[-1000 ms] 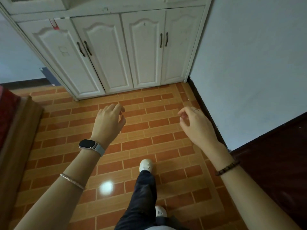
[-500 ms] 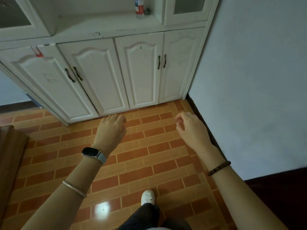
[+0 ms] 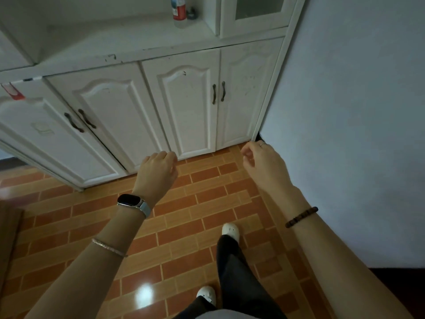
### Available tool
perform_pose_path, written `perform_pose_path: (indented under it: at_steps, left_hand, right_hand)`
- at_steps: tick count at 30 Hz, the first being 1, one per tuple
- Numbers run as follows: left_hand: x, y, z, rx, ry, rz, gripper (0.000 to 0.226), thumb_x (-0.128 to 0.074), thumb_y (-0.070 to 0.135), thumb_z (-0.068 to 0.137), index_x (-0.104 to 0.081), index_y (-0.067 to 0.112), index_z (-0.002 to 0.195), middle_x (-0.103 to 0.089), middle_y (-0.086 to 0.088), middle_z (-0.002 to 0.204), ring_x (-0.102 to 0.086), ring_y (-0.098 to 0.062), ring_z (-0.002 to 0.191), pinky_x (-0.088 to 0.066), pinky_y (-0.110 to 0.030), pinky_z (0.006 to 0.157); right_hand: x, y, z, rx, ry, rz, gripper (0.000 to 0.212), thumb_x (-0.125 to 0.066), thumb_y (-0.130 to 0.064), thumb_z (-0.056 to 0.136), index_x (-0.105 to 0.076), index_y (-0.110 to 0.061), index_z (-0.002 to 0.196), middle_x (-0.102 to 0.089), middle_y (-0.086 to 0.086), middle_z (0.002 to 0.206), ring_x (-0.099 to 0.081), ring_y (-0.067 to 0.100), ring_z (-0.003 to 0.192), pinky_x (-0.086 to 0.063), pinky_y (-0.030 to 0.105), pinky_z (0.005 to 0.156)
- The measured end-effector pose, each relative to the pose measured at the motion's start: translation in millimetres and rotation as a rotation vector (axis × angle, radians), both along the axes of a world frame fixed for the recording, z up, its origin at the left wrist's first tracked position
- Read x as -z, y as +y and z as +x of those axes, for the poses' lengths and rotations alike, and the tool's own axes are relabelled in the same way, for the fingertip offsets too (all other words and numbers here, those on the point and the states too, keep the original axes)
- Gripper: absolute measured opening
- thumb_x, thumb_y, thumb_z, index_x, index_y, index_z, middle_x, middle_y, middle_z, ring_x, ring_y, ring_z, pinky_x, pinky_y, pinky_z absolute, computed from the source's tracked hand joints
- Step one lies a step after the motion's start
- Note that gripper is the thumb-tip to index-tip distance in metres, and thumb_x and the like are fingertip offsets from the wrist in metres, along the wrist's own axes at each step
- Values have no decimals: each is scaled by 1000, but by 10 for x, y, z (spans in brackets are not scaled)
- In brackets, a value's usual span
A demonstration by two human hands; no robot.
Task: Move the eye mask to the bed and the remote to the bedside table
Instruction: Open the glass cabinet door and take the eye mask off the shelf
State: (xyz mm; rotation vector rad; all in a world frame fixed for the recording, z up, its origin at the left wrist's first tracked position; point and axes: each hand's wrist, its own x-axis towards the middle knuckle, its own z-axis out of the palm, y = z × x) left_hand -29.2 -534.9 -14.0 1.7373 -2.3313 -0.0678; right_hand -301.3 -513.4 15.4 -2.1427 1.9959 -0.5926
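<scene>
No eye mask, remote, bed surface or bedside table shows in the head view. My left hand (image 3: 157, 172) is stretched forward over the tiled floor, fingers loosely curled and apart, holding nothing; a smartwatch and a thin bracelet are on that arm. My right hand (image 3: 264, 165) hangs forward near the cabinet's right corner, fingers loosely bent, also holding nothing; a bead bracelet sits on its wrist.
A white cabinet (image 3: 188, 107) with shut lower doors stands straight ahead. A bottle (image 3: 179, 10) with a red label stands on its open shelf. A pale wall (image 3: 356, 111) runs along the right. A wooden edge (image 3: 7, 238) lies at the left. Orange brick-pattern floor (image 3: 184, 226) is under my feet.
I have walked closer to the cabinet and the view has tilted up, bringing the shelf and bottle into sight. Both hands stay forward with nothing in them.
</scene>
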Motion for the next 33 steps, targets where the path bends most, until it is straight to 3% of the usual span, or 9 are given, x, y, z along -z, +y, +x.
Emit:
perform_pose_path:
  at_steps: [6,21,33]
  left_hand:
    - [-94,-884,-373,7,18,-56,14,-58,14,87,-62,11,100,-67,-7,86,-62,-29,79,-49,-41,75]
    - [-382,-2663,-915,-14,101,-176,13,-57,10,87,-63,10,98,-66,-6,83,-62,-27,75,-51,-44,76]
    - [-585,-4457,-1050,84,156,-326,13,-55,6,86,-63,9,97,-65,-8,82,-59,-29,75,-46,-41,74]
  right_hand:
    - [-109,-945,-310,-48,20,-80,17,-51,-18,92,-59,-16,107,-62,1,100,-58,16,90,-47,26,69]
    - [-356,-2724,-742,-133,0,-87,19,-52,-17,92,-58,-17,110,-61,1,103,-57,17,94,-48,28,75]
    - [-581,-4222,-820,-29,-37,-137,20,-52,-16,92,-58,-16,111,-60,3,106,-56,17,97,-47,28,76]
